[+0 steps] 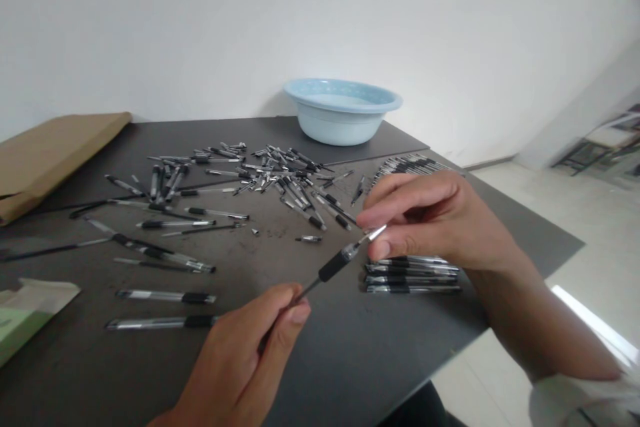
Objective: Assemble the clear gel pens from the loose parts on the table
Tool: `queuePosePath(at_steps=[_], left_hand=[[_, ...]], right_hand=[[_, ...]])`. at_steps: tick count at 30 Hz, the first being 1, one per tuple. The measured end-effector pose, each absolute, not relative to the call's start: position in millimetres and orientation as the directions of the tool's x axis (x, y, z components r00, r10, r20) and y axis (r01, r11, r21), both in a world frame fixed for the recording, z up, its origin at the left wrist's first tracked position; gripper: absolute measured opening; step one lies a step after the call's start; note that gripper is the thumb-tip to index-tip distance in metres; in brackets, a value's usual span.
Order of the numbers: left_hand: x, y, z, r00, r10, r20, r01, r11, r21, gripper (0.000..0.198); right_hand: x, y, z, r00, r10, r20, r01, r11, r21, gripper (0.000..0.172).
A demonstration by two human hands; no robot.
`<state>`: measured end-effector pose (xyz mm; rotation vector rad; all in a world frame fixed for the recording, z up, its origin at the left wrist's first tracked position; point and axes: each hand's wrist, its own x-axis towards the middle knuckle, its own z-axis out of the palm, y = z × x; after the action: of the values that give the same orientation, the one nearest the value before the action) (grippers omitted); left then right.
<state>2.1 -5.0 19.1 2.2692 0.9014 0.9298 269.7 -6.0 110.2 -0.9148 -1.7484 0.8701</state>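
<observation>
In front of me my left hand (260, 347) is closed round the rear of a pen (336, 265) with a clear barrel and black rubber grip. The pen slants up to the right. At its front end my right hand (425, 217) pinches a silver cone tip (376, 233) between thumb and fingers. The tip sits at the barrel's mouth; I cannot tell whether it is fully joined. Beneath the right hand lies a row of pens (413, 279) side by side, partly covered by that hand. Two loose pens (165, 296) lie left of my left hand.
Pen parts and pens (285, 177) are heaped mid-table, with more scattered to the left. A light blue basin (343, 121) stands at the back by the wall. A brown paper envelope (65, 147) and a green-white packet (35, 310) lie left. The table's edge (450, 359) runs along the right.
</observation>
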Motion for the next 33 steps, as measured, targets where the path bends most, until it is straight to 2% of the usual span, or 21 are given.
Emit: queuePosePath(at_steps=[4,10,23,30,33], left_hand=[[2.0,-5.6,19.1,0.536,0.735,0.415,0.391,-0.652,0.65,0.025],[3.8,-4.1,20.6,0.556,0.737,0.384,0.4,-0.642,0.654,0.028],[5.1,-6.1,22.8,0.542,0.764,0.351,0.405,-0.603,0.688,0.029],[4.9,-4.9,20.9,0.543,0.757,0.362,0.402,-0.613,0.68,0.029],[5.2,-6.5,21.6,0.541,0.766,0.347,0.413,-0.602,0.684,0.031]], right_hand=[[272.8,-6.2,109.8,-0.226,0.881,0.416,0.211,0.461,-0.862,0.028],[275.0,-4.6,110.4,-0.301,0.82,0.487,0.133,0.541,-0.83,0.034],[280.0,-5.7,112.8,-0.348,0.8,0.488,0.275,0.585,-0.763,0.025],[285.0,-11.5,113.3,-0.257,0.823,0.506,0.37,0.567,-0.736,0.019],[285.0,-11.8,112.4,-0.274,0.819,0.504,0.365,0.574,-0.733,0.024]])
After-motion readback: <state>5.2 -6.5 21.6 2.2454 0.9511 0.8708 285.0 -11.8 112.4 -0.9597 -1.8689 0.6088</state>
